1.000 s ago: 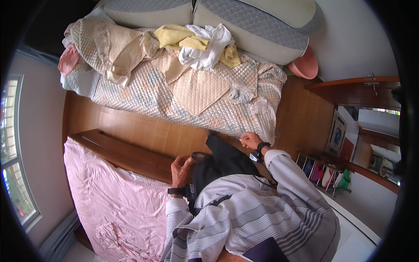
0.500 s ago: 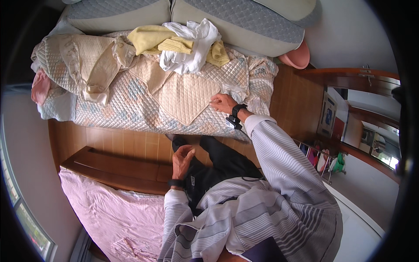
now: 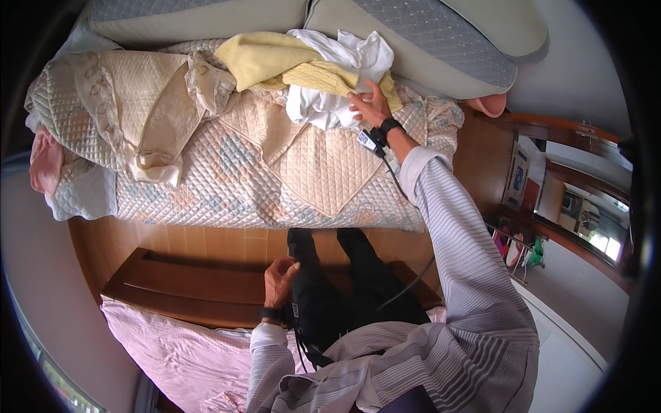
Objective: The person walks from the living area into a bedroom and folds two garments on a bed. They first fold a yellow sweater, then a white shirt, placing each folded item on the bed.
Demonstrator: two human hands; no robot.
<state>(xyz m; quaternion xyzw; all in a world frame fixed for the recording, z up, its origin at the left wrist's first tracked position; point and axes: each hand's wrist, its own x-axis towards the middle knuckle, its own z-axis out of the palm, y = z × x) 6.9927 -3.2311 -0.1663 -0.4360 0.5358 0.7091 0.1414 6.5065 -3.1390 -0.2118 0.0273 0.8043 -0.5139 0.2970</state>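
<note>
On the sofa's quilted cover (image 3: pixel 206 186) lies a heap of clothes: a yellow knit garment (image 3: pixel 265 58) with a ribbed edge, mixed with a white garment (image 3: pixel 310 107). My right hand (image 3: pixel 373 109) reaches over the right side of this heap. Its fingers are apart and touch the end of the ribbed yellow part and the white cloth beside it; a firm grip does not show. Low beside my left leg hangs my left hand (image 3: pixel 279 282), fingers loosely curled and nothing visible in them. A cream quilted piece (image 3: pixel 323 165) with a pointed corner lies below the heap.
Grey cushions (image 3: pixel 413 41) line the sofa's back. At its right end is a pink basin (image 3: pixel 490 104). Behind my legs stands a wooden bed frame (image 3: pixel 186 292) with a pink sheet (image 3: pixel 165 344). A cable runs down from my right wrist.
My right hand has moved up from the cream quilted piece to the yellow and white clothes. The view has shifted, and my left hand stays low by my leg.
</note>
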